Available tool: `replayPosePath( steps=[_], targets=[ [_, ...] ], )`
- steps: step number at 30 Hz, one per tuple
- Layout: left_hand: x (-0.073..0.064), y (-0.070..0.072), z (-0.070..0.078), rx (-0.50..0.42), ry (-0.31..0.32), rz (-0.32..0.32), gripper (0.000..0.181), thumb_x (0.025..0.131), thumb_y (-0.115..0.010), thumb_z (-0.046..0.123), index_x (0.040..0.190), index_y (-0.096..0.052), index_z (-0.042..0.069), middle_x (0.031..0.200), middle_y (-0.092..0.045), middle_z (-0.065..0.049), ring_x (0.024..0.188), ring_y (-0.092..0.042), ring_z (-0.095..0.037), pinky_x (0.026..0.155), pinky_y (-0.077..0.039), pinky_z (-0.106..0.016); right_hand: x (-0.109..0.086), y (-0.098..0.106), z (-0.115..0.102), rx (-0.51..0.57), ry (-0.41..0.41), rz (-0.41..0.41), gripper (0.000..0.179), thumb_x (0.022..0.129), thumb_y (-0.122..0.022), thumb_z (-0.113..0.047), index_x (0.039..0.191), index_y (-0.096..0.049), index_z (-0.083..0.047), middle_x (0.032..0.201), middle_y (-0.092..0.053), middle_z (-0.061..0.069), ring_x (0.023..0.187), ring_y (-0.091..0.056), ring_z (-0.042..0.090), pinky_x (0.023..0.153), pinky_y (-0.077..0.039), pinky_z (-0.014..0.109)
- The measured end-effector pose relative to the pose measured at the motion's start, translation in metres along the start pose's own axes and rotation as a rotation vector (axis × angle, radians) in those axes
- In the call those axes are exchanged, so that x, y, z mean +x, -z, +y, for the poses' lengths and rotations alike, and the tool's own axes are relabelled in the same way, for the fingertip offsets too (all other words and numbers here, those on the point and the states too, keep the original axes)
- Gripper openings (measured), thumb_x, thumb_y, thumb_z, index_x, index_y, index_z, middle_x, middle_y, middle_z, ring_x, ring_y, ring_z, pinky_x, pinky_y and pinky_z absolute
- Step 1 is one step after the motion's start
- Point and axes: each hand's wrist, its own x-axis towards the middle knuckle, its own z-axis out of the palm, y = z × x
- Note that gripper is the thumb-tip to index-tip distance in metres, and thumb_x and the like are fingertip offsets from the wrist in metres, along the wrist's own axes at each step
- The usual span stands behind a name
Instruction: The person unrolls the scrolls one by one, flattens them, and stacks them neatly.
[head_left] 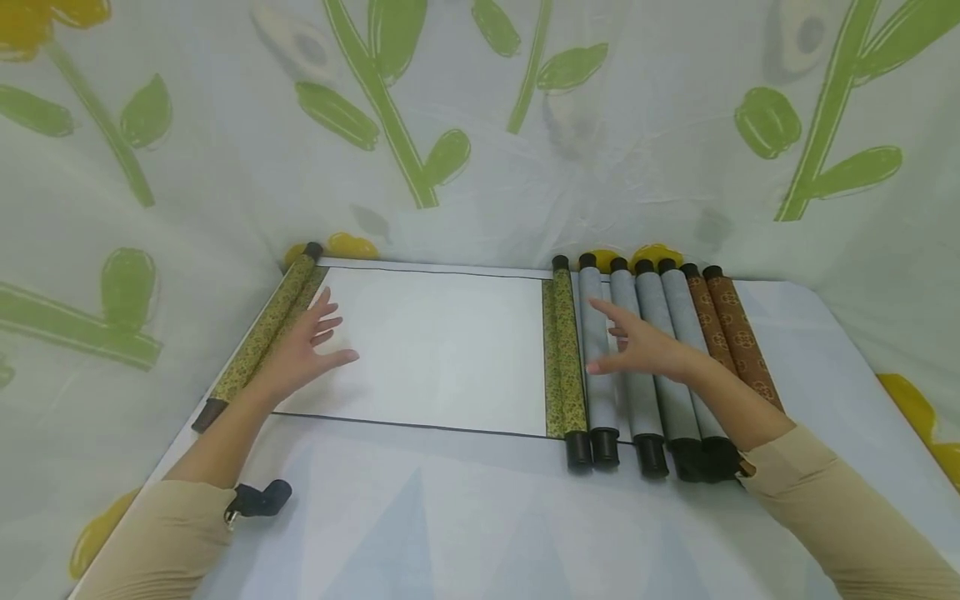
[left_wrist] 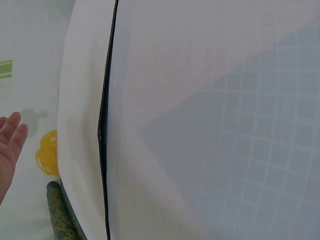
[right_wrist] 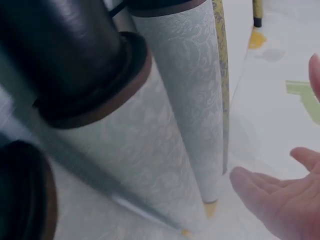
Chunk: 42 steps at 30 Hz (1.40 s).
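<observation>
A white scroll (head_left: 442,350) lies unrolled in the head view. Green-gold patterned fabric covers its left roller (head_left: 258,342) and right roller (head_left: 568,350), both with black end knobs. My left hand (head_left: 303,350) is over its left part beside that roller, fingers spread and holding nothing. Over the rolled grey scrolls (head_left: 597,396) my right hand (head_left: 637,342) is held with thumb and fingers apart, also empty. The left wrist view catches only the fingers of my left hand (left_wrist: 9,145) at its edge. In the right wrist view my right hand (right_wrist: 285,200) appears beside grey scrolls (right_wrist: 135,160).
Right of the grey scrolls lie two brown patterned scrolls (head_left: 738,325), partly behind my right forearm. A pale cloth with flower prints (head_left: 480,200) rises behind the table (head_left: 465,517). Black straps with camera parts (head_left: 258,498) sit at my wrists.
</observation>
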Motion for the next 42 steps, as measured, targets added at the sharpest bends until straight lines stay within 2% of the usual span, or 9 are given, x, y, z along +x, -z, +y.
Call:
replayPosePath(
  steps=[6,10,13,18,24,31,38,42],
  targets=[
    [0.001,-0.016,0.014,-0.050,-0.016,-0.053,0.106,0.082,-0.075,0.025,0.151,0.005,0.033,0.156,-0.016,-0.015,0.138,-0.026,-0.040,0.109,-0.026,-0.053,-0.010,0.001,0.003,-0.032,0.044,0.043,0.107,0.080,-0.076,-0.031,0.153,0.002,-0.021,0.158,0.004,0.016,0.138,-0.011,0.051,0.101,-0.020,0.069],
    [-0.001,-0.027,0.027,-0.089,-0.013,-0.089,0.106,0.082,-0.074,0.024,0.151,0.006,0.035,0.156,-0.018,-0.014,0.140,-0.024,-0.037,0.109,-0.026,-0.053,-0.018,0.001,0.008,-0.044,0.043,0.093,0.106,0.081,-0.076,-0.029,0.153,0.002,-0.025,0.159,0.003,0.013,0.139,-0.011,0.047,0.102,-0.019,0.069],
    [-0.002,-0.035,0.036,-0.113,-0.041,-0.120,0.107,0.081,-0.075,0.024,0.151,0.005,0.035,0.156,-0.018,-0.012,0.141,-0.023,-0.035,0.110,-0.025,-0.051,-0.025,0.001,0.011,-0.047,0.040,0.124,0.106,0.081,-0.075,-0.029,0.153,0.002,-0.026,0.159,0.003,0.012,0.140,-0.011,0.047,0.101,-0.019,0.070],
    [-0.003,-0.049,0.049,-0.127,-0.086,-0.139,0.108,0.079,-0.077,0.024,0.151,0.003,0.033,0.156,-0.020,-0.009,0.141,-0.025,-0.031,0.112,-0.023,-0.046,-0.035,0.002,0.014,-0.059,0.068,0.172,0.106,0.081,-0.076,-0.026,0.153,0.002,-0.023,0.158,0.001,0.016,0.138,-0.013,0.049,0.102,-0.019,0.069],
    [-0.004,-0.062,0.062,-0.210,-0.111,-0.159,0.109,0.080,-0.076,0.020,0.152,0.004,0.032,0.156,-0.019,-0.012,0.140,-0.026,-0.032,0.109,-0.027,-0.046,-0.043,0.001,0.019,-0.040,0.066,0.211,0.106,0.081,-0.076,-0.023,0.153,0.001,-0.018,0.157,0.001,0.020,0.138,-0.012,0.050,0.104,-0.018,0.066],
    [-0.004,-0.074,0.072,-0.205,-0.156,-0.166,0.111,0.077,-0.079,0.019,0.153,0.002,0.029,0.156,-0.019,-0.012,0.140,-0.028,-0.031,0.108,-0.029,-0.045,-0.051,-0.002,0.028,-0.040,0.105,0.257,0.103,0.079,-0.077,-0.018,0.152,-0.005,-0.007,0.156,-0.004,0.024,0.135,-0.016,0.053,0.103,-0.019,0.067],
    [0.002,-0.090,0.084,-0.291,-0.102,-0.198,0.108,0.077,-0.079,0.022,0.152,-0.001,0.031,0.155,-0.021,-0.011,0.139,-0.029,-0.030,0.107,-0.030,-0.049,-0.054,-0.003,0.033,-0.027,0.111,0.279,0.103,0.080,-0.076,-0.016,0.153,-0.004,-0.010,0.156,-0.003,0.024,0.134,-0.017,0.054,0.102,-0.020,0.067],
    [0.007,-0.101,0.092,-0.292,-0.104,-0.225,0.109,0.077,-0.079,0.025,0.152,-0.002,0.032,0.155,-0.021,-0.010,0.139,-0.030,-0.029,0.107,-0.031,-0.046,-0.052,-0.004,0.036,-0.030,0.102,0.278,0.104,0.079,-0.077,-0.017,0.153,-0.003,-0.008,0.155,-0.003,0.025,0.134,-0.017,0.055,0.102,-0.022,0.067]
  ],
)
